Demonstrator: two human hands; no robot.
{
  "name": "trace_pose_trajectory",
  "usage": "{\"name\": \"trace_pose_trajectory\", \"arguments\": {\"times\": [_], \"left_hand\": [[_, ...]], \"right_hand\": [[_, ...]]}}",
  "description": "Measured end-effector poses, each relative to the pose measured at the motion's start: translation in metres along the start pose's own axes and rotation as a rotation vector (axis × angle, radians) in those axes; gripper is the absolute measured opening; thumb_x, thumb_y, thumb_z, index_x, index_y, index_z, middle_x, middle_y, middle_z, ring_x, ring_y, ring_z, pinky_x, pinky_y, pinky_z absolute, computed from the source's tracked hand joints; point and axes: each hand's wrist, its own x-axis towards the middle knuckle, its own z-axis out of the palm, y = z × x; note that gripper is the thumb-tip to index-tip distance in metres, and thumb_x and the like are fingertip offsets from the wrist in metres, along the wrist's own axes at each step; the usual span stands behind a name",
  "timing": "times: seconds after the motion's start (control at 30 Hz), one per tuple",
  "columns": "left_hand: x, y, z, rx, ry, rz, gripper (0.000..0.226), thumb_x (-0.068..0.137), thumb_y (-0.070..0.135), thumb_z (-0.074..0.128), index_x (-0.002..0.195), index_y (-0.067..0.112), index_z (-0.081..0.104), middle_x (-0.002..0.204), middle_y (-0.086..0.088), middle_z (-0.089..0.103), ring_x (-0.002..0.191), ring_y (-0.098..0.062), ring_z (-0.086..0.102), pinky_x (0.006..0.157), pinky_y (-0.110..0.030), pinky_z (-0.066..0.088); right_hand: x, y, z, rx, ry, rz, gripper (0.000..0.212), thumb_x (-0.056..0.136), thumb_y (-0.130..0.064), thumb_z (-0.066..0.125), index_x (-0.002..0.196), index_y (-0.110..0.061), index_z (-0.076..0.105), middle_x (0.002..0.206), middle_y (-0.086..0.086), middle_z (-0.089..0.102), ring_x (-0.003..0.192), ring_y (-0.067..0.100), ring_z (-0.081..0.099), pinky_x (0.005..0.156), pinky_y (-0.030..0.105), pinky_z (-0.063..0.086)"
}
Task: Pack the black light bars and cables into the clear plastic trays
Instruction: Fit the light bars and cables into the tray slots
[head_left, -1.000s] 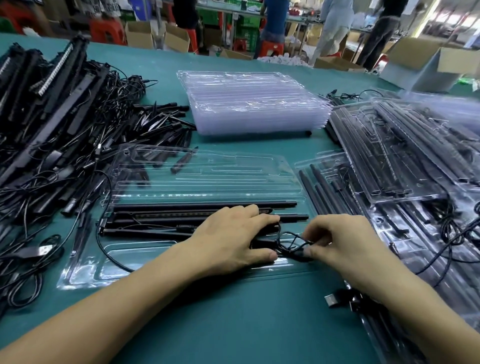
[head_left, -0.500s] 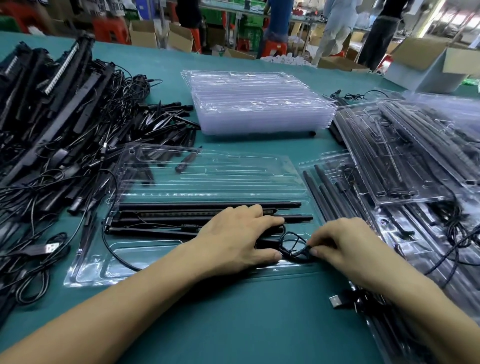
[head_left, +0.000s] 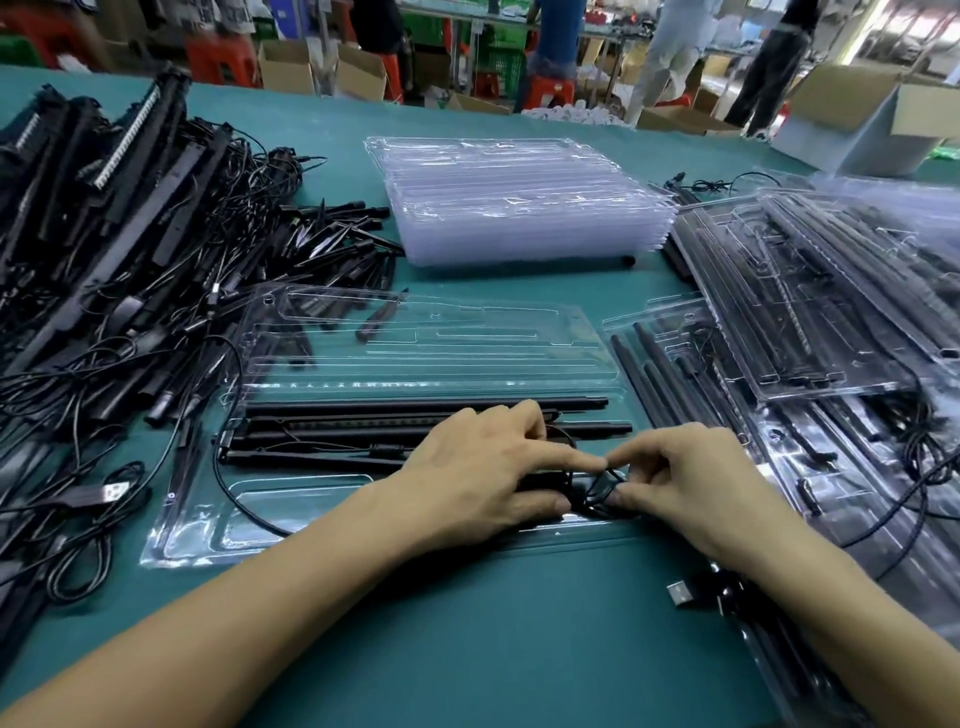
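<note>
Both hands meet over the near right part of an open, moulded clear plastic tray on the teal worktop. The left hand lay flat across the long black light bars half a second ago. Now its forefinger reaches out to touch the right forefinger tip, and its thumb has slid up against a small coil of thin black cable. That grip is narrow, thumb and forefinger closed on the coil's left side. The other fingers curl down onto the bars.

The right hand has moved in closer. Its grip is a tight pinch of bent forefinger and thumb on the coil's right side. The coil sits in the tray just in front of the bars, which lie lengthwise in the middle slots. One loop of cable trails out past the tray's left end.

A stack of empty clear trays stands behind it. A heap of loose black bars and cables lies to the left, and filled clear trays overlap on the right. A silver USB plug lies beside the right forearm.
</note>
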Motion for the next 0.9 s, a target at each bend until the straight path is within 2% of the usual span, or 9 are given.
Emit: {"name": "trace_pose_trajectory", "arguments": {"times": [0.13, 0.2, 0.27, 0.37, 0.47, 0.6, 0.67, 0.8, 0.9], "left_hand": [[0.0, 0.0, 0.001, 0.036, -0.013, -0.002, 0.048, 0.092, 0.067, 0.044, 0.138, 0.066, 0.03, 0.095, 0.018, 0.028, 0.086, -0.003, 0.032, 0.076, -0.029, 0.026], [0.001, 0.002, 0.0, 0.029, -0.011, -0.007, 0.055, 0.091, 0.066, 0.045, 0.142, 0.062, 0.025, 0.096, 0.018, 0.031, 0.093, -0.008, 0.042, 0.078, -0.03, 0.031], [0.0, 0.002, 0.001, 0.018, 0.005, -0.018, 0.062, 0.09, 0.065, 0.048, 0.146, 0.057, 0.02, 0.102, 0.016, 0.039, 0.099, -0.01, 0.048, 0.081, -0.031, 0.036], [-0.001, 0.0, 0.002, 0.001, 0.011, -0.03, 0.058, 0.089, 0.066, 0.048, 0.144, 0.052, 0.034, 0.108, 0.015, 0.043, 0.1, -0.009, 0.048, 0.08, -0.028, 0.03], [0.0, -0.002, 0.002, 0.007, -0.008, -0.035, 0.056, 0.089, 0.068, 0.046, 0.142, 0.053, 0.038, 0.101, 0.018, 0.035, 0.09, -0.004, 0.039, 0.077, -0.026, 0.025], [0.0, 0.001, 0.0, 0.071, -0.03, -0.04, 0.059, 0.088, 0.072, 0.023, 0.143, 0.055, 0.034, 0.096, 0.013, 0.026, 0.083, -0.006, 0.025, 0.076, -0.029, 0.023], [-0.001, 0.003, -0.001, 0.116, -0.042, -0.04, 0.059, 0.089, 0.07, 0.017, 0.144, 0.055, 0.031, 0.095, 0.012, 0.024, 0.084, -0.008, 0.024, 0.076, -0.03, 0.024], [0.001, 0.004, -0.001, 0.144, -0.057, -0.047, 0.056, 0.092, 0.068, 0.026, 0.146, 0.056, 0.027, 0.095, 0.01, 0.024, 0.084, -0.01, 0.025, 0.076, -0.032, 0.025], [0.0, 0.007, -0.003, 0.136, -0.055, -0.041, 0.056, 0.09, 0.069, 0.02, 0.144, 0.056, 0.029, 0.093, 0.01, 0.025, 0.083, -0.01, 0.027, 0.074, -0.032, 0.024]], "right_hand": [[-0.003, 0.0, 0.0, -0.164, -0.078, -0.029, 0.016, 0.088, -0.029, 0.068, 0.101, -0.036, 0.075, 0.083, -0.005, 0.073, 0.079, 0.011, 0.063, 0.074, 0.025, 0.048], [-0.002, 0.0, -0.006, -0.141, -0.156, -0.076, 0.016, 0.091, -0.035, 0.061, 0.097, -0.03, 0.075, 0.077, -0.002, 0.071, 0.071, 0.008, 0.06, 0.064, 0.02, 0.042], [-0.001, -0.001, -0.01, -0.088, -0.196, -0.071, 0.029, 0.09, -0.05, 0.056, 0.087, -0.028, 0.075, 0.068, 0.002, 0.067, 0.058, 0.005, 0.053, 0.058, 0.021, 0.039], [0.004, -0.004, -0.007, -0.067, -0.144, -0.036, 0.026, 0.088, -0.05, 0.062, 0.081, -0.028, 0.076, 0.065, 0.0, 0.068, 0.06, 0.008, 0.057, 0.059, 0.023, 0.043], [0.01, -0.005, -0.001, -0.083, -0.085, -0.008, 0.018, 0.081, -0.042, 0.075, 0.073, -0.026, 0.074, 0.067, -0.004, 0.068, 0.066, 0.01, 0.06, 0.062, 0.027, 0.047], [0.013, -0.006, 0.005, -0.079, -0.029, 0.015, 0.016, 0.076, -0.035, 0.08, 0.069, -0.025, 0.07, 0.066, -0.008, 0.066, 0.067, 0.008, 0.06, 0.063, 0.025, 0.046], [0.01, -0.006, 0.009, -0.085, 0.02, 0.005, 0.012, 0.077, -0.033, 0.079, 0.071, -0.027, 0.069, 0.065, -0.01, 0.065, 0.067, 0.007, 0.06, 0.066, 0.027, 0.047], [0.002, -0.006, 0.017, -0.13, 0.08, -0.05, 0.003, 0.086, -0.03, 0.069, 0.086, -0.027, 0.07, 0.075, -0.009, 0.069, 0.078, 0.014, 0.063, 0.076, 0.034, 0.05], [-0.002, -0.007, 0.01, -0.1, 0.037, -0.126, 0.027, 0.092, -0.046, 0.053, 0.092, -0.029, 0.074, 0.075, -0.006, 0.071, 0.074, 0.01, 0.062, 0.072, 0.034, 0.049]]}}
